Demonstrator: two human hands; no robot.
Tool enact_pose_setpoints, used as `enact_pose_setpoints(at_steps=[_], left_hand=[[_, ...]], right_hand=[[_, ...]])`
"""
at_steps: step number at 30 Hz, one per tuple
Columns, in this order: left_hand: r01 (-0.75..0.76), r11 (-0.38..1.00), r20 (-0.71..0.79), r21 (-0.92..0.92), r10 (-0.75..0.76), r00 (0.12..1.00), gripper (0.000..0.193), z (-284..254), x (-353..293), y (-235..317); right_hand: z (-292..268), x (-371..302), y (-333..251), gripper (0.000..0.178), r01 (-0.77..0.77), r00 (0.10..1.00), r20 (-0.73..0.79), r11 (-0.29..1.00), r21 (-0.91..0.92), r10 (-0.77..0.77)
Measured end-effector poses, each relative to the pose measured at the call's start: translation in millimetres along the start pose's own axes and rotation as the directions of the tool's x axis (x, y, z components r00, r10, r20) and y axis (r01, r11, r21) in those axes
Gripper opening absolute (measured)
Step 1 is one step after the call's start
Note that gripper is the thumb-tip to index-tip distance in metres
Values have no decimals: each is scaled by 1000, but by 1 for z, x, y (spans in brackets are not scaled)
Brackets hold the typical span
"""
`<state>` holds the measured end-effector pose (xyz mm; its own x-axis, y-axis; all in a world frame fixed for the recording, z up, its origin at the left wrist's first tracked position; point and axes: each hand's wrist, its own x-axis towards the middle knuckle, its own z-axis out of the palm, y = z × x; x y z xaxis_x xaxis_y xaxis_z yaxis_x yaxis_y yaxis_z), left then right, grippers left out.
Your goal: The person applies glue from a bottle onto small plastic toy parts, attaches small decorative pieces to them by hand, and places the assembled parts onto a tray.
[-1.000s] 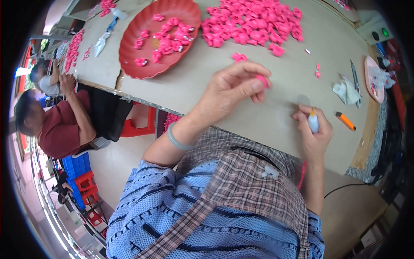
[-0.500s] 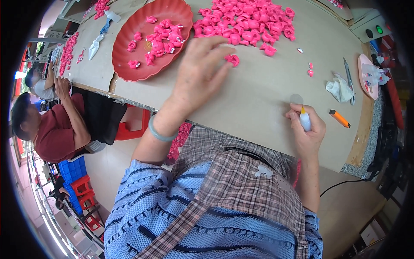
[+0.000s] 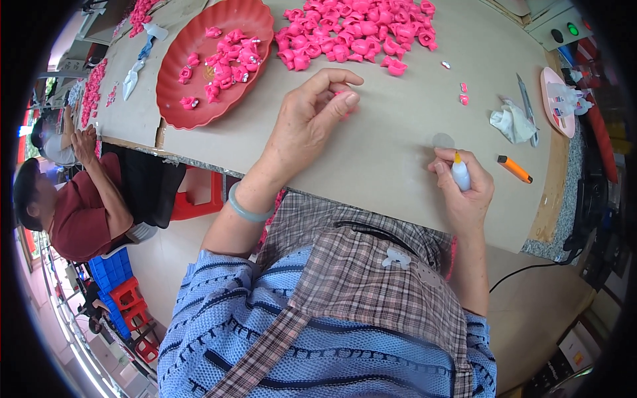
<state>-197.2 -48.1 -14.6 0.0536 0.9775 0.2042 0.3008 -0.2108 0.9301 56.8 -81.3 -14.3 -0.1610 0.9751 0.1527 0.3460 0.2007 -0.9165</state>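
My left hand point(image 3: 310, 119) is closed around a small pink moulded piece point(image 3: 345, 114), pinched between thumb and fingers above the table. The fingers hide much of that piece. In my right hand point(image 3: 468, 189) is a small white squeeze bottle point(image 3: 460, 174) with a yellow tip, which points up and away from me. A round greyish disc point(image 3: 443, 140) lies on the table just beyond the right fingertips. Beyond my left hand spreads a heap of hollow pink pieces point(image 3: 358, 33). To its left stands a red scalloped tray point(image 3: 174, 86) holding several pink pieces with silvery spots.
On the right lie an orange marker-like stick point(image 3: 515, 169), a crumpled white cloth point(image 3: 512, 123), metal tweezers point(image 3: 527, 106) and a pink dish point(image 3: 554, 83) with small bottles. Two tiny pink parts point(image 3: 464, 94) lie nearby. A person in dark red point(image 3: 86, 205) sits at left.
My left hand has taken hold of the single pink piece that lay on the table and drawn it slightly nearer. The right hand still holds the bottle. The whole view has shifted a little.
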Motion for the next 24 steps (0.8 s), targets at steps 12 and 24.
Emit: enact_pose_setpoints(at_steps=[12,24], left_hand=[[590,307,488,-747,-349,800,32,27,-13,17],[583,274,551,-765,-189,813,35,35,-22,15]], right_hand=[[-11,6,-2,32,-128,990,-10,930,343,140],[-22,5,0,28,0,1000,-1,895,446,0]])
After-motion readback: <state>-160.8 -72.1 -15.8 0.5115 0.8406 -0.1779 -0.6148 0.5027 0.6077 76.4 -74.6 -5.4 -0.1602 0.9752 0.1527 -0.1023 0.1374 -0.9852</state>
